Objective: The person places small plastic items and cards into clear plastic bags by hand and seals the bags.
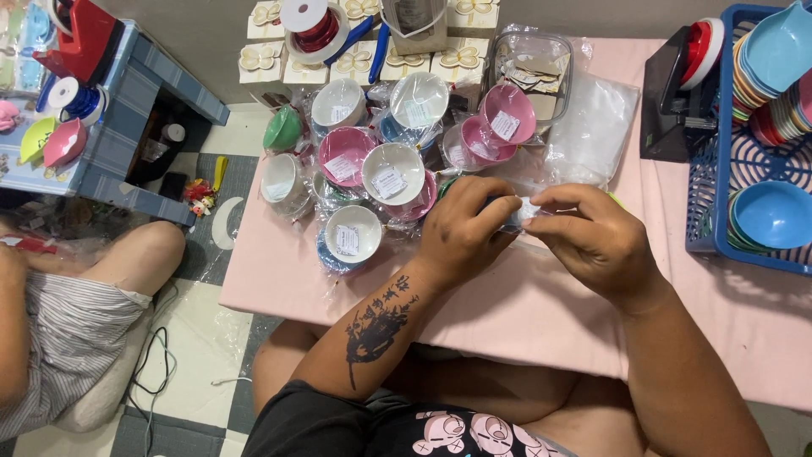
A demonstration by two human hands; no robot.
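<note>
A: Log entry. What are my hands on?

B: My left hand (461,233) is curled shut over a small item wrapped in clear plastic (518,213), which sits on the pink tabletop (524,313) between both hands. My hand hides most of it, so I cannot tell what the item is.

A: And the right?

B: My right hand (592,241) pinches the wrap's end between thumb and fingertips (541,222), touching the left hand's fingers.

A: Surroundings?

B: Just beyond my left hand lies a heap of bagged small bowls (381,161): white, pink and green, each with a paper slip inside. A clear plastic container (534,72) stands behind them. A blue basket (744,152) of stacked blue and red bowls is at my right. Another person's leg (139,258) is on the floor, far left.
</note>
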